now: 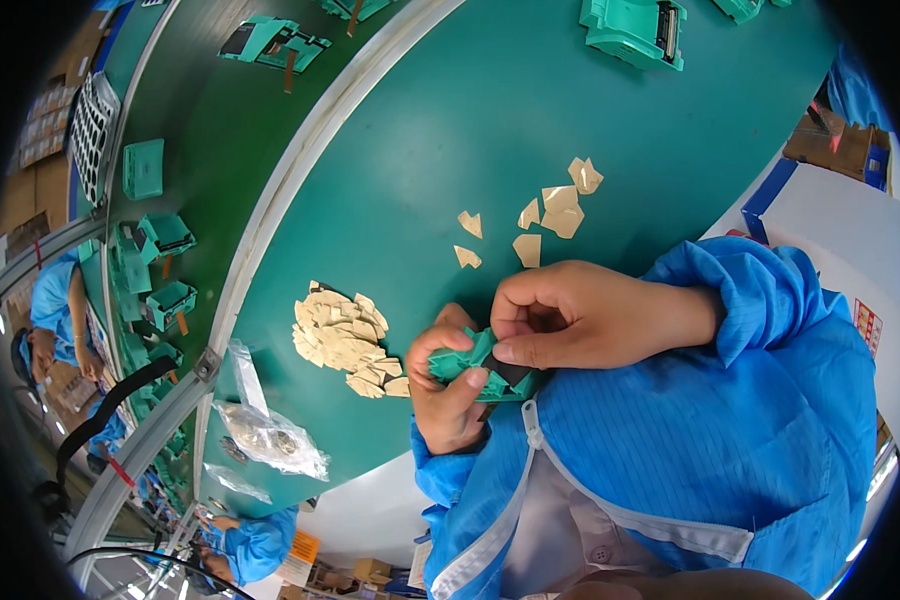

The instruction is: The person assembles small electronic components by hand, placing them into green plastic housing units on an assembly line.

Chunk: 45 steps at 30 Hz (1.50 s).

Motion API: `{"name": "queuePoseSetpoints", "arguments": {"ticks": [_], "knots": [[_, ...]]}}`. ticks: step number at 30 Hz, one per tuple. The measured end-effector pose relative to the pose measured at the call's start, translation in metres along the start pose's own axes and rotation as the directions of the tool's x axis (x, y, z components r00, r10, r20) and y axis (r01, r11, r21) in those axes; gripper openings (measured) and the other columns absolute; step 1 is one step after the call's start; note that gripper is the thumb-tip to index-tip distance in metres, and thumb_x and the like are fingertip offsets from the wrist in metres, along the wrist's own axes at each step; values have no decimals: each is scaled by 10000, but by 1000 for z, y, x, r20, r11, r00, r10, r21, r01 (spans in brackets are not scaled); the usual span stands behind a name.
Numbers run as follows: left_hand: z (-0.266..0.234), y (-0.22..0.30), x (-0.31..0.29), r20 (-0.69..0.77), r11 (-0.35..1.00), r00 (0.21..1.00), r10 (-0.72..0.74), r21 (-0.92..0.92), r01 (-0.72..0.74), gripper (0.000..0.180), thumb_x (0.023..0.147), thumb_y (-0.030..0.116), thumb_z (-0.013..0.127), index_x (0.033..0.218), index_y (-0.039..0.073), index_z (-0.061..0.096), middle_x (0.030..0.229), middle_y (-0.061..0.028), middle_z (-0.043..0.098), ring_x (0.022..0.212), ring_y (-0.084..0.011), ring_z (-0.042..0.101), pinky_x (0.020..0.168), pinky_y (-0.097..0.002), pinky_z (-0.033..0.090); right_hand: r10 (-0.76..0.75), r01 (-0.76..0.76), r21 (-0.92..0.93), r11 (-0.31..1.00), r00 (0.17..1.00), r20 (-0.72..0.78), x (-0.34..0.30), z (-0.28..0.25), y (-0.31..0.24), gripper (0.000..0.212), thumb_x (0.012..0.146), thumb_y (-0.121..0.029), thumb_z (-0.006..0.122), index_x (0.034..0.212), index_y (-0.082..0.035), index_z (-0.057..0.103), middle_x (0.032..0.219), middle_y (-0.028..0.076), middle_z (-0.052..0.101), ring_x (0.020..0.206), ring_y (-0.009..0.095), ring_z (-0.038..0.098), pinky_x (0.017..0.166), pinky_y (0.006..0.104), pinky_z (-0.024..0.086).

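Note:
Close to my chest, my left hand (pixel 448 390) is wrapped round a small green plastic housing (pixel 458 362) with a black part (pixel 506 374) on its side. My right hand (pixel 600 318) comes in from the right, thumb and forefinger closed in a pinch over the housing's upper edge, next to the black part. What lies between those fingertips is hidden. To the left of my hands sits a heap of cream-coloured paper-like scraps (pixel 335 330). Several loose cream pieces (pixel 562 212) lie beyond my right hand on the green table (pixel 410 190).
A green housing (pixel 635 32) stands at the far edge. Clear plastic bags (pixel 273 438) lie at the table's left corner. Past a metal rail (pixel 280 190), a green belt carries several green housings (pixel 170 303). Other people in blue (pixel 60 305) work at the left.

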<state>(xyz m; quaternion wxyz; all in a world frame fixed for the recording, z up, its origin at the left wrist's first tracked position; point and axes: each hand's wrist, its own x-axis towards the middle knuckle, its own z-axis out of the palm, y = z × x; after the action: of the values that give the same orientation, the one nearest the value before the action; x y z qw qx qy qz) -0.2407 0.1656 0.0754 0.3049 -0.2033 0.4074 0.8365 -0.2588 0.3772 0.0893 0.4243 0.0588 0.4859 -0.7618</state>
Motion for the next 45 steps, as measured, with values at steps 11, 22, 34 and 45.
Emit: {"name": "queuePoseSetpoints", "arguments": {"ticks": [11,22,34,45], "knots": [[1,-3,0,14,998,1000,-24,-56,25,290,751,77,775,1004,50,635,884,-48,479,729,-110,488,582,-215,404,12,-12,14,1000,1000,-25,-1,1,-3,184,965,-199,653,925,-28,598,783,-14,567,691,40,484,583,223,396],[4,-6,1,9,995,1000,-24,-97,25,274,748,66,768,990,49,641,868,-52,487,774,-135,493,672,-246,426,-1,1,5,1000,998,-62,-3,2,-6,182,961,-195,650,903,-31,597,747,-16,562,662,42,481,562,226,386],[8,-4,3,27,992,999,-37,-117,40,267,767,73,781,990,39,639,873,-49,494,762,-126,511,655,-243,454,9,-10,-8,1000,997,-74,-3,1,-8,178,948,-190,660,896,-31,600,737,-9,568,653,44,494,558,226,403],[7,-6,2,12,992,1000,-24,-120,26,280,749,64,775,997,49,645,878,-62,493,782,-144,504,667,-252,454,16,-18,-22,1000,997,-80,-4,2,-11,160,926,-165,674,878,-32,599,731,-10,576,644,48,505,552,226,409]]}}
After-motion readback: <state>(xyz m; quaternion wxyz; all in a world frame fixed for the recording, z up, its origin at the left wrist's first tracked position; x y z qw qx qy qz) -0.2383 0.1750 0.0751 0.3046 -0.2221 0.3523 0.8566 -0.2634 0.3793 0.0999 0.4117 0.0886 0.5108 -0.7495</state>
